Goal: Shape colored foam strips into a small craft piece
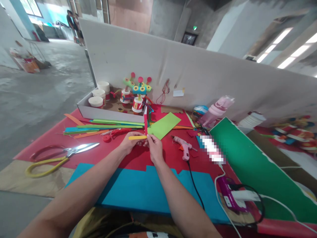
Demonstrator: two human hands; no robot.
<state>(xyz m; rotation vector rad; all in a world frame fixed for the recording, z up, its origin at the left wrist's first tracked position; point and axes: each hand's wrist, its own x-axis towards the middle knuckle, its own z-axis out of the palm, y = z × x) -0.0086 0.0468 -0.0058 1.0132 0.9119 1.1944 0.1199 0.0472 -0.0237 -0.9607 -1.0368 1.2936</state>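
My left hand point(130, 142) and my right hand point(155, 147) meet above the red table covering, fingers closed. Between them runs a short yellow paper strip point(137, 137), pinched at both ends. A red paper strip point(145, 123) stands upright from the same spot, its lower end at my right fingertips. Just beyond the hands lies a light green paper sheet point(165, 125). A pink glue gun point(184, 146) rests to the right, and large scissors point(68, 152) with red and yellow handles lie open at the left.
Paper strips point(111, 126) lie before a box point(111, 115) with paper cups point(95, 101) and paper-cup figures point(137, 103). Blue sheets point(133, 188) cover the near edge. On the right are a pink bottle point(214, 110), a green board point(257, 168), a purple power strip point(230, 195) and cables.
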